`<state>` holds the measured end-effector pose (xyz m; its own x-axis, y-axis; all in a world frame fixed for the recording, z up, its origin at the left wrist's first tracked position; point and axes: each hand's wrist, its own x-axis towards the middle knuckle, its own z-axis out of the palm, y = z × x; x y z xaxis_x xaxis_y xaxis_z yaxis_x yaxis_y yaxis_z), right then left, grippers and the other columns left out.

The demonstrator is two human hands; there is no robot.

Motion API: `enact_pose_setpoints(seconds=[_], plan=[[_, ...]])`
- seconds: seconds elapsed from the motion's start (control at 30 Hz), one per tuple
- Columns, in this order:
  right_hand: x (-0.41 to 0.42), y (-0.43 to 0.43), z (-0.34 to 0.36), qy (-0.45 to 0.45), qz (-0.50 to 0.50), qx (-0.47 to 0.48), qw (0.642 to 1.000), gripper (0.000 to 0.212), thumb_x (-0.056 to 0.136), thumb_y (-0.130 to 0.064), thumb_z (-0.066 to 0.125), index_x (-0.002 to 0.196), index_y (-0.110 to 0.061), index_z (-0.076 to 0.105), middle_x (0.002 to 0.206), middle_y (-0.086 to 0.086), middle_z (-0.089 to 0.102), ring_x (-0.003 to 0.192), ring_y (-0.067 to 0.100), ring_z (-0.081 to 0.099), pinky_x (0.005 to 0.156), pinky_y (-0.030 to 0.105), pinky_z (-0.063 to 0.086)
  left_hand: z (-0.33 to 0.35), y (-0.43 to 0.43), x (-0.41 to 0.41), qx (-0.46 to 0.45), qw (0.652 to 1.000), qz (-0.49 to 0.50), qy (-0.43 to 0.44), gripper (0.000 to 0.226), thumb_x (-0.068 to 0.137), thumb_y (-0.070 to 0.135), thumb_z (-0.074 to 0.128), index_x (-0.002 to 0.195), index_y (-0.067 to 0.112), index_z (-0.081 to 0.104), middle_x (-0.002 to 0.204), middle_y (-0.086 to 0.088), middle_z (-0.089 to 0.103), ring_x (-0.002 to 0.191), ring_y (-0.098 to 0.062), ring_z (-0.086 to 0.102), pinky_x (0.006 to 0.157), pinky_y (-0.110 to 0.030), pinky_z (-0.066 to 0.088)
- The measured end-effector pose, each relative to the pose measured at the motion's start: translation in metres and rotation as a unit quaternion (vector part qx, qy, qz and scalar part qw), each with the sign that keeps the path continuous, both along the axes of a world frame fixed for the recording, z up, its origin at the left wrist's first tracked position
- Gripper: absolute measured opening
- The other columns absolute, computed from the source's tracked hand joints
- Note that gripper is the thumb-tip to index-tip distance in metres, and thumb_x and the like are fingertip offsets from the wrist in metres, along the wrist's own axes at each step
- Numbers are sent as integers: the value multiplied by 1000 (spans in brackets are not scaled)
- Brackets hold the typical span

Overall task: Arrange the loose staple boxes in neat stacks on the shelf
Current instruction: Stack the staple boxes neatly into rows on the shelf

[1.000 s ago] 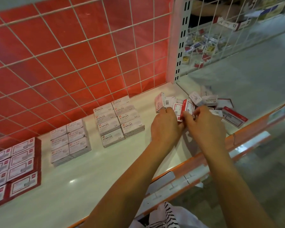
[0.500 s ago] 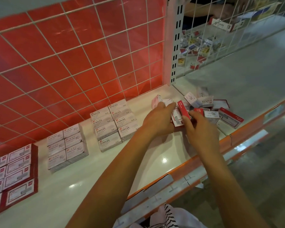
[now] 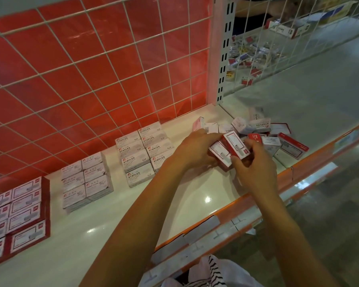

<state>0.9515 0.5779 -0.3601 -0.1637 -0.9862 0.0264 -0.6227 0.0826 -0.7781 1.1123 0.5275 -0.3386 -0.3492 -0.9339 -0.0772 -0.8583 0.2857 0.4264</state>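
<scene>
– Fingers of the left hand curl round a small bundle of red-and-white boxes, right of centre in the frame. The right hand pinches the same bundle from the near side, thumb on its top box.

– Where does the bundle sit?

– Low over the white shelf; I cannot tell whether it touches. Just behind it and to the right lies the loose pile, white and red boxes tipped at all angles, some lying on others.

– And the tidy ones?

– Left of the hands stands a block of white boxes marked STAPLES, two columns, stacked. Further left is a similar block marked PAPER CLIPS. At the lower left edge of the frame is a block of red-bordered boxes. Behind them all rises the wire grid with its red backing.

– The front?

– An orange rail runs along the shelf's near edge.
</scene>
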Motion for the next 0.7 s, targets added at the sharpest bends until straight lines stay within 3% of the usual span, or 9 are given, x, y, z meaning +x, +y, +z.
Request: enact_pose_setpoints(seconds=[0.07, 0.17, 0.3, 0.4, 0.57, 0.7], plan=[[0, 0, 0, 0, 9, 0, 1000, 47, 84, -32, 68, 127, -26, 49, 116, 2, 61, 103, 18, 61, 85, 41, 55, 3, 4, 3, 1, 1000, 17, -3, 51, 76, 35, 77, 123, 32, 57, 112, -1, 58, 95, -15, 48, 77, -29, 42], [-1, 1, 0, -27, 16, 9, 999, 45, 83, -23, 71, 124, -20, 52, 118, 5, 61, 96, 13, 62, 80, 28, 54, 7, 15, 7, -13, 999, 45, 2, 59, 76, 41, 77, 130, 33, 55, 113, 0, 55, 99, -17, 49, 75, -27, 41], [2, 3, 8, -47, 20, -6, 999, 44, 81, -17, 73, 121, -19, 54, 119, 2, 59, 97, 11, 60, 75, 20, 52, 14, 36, 20, -14, 997, 66, 44, 58, 78, 41, 75, 132, 36, 54, 100, 7, 47, 87, -8, 40, 65, -18, 32], [8, 6, 14, -62, 40, -11, 997, 47, 80, -10, 73, 122, -18, 55, 113, -5, 55, 91, 5, 55, 65, 8, 44, 18, 55, 37, 4, 995, 56, 79, 48, 79, 40, 74, 124, 34, 60, 94, 12, 51, 81, -3, 43, 68, -15, 35], [32, 12, 14, -76, 105, -5, 992, 47, 77, -6, 75, 118, -19, 58, 108, -4, 58, 91, 8, 57, 70, 14, 48, 16, 89, 68, 14, 989, 93, 111, 44, 81, 30, 73, 123, 33, 61, 87, 28, 47, 90, -5, 48, 79, -21, 43], [58, 21, 13, -75, 152, -7, 985, 47, 75, -5, 77, 115, -22, 61, 103, -1, 62, 80, 10, 57, 66, 13, 46, 9, 116, 99, 5, 980, 160, 120, 48, 78, 35, 76, 123, 38, 59, 106, 13, 55, 98, -6, 50, 83, -20, 45]])
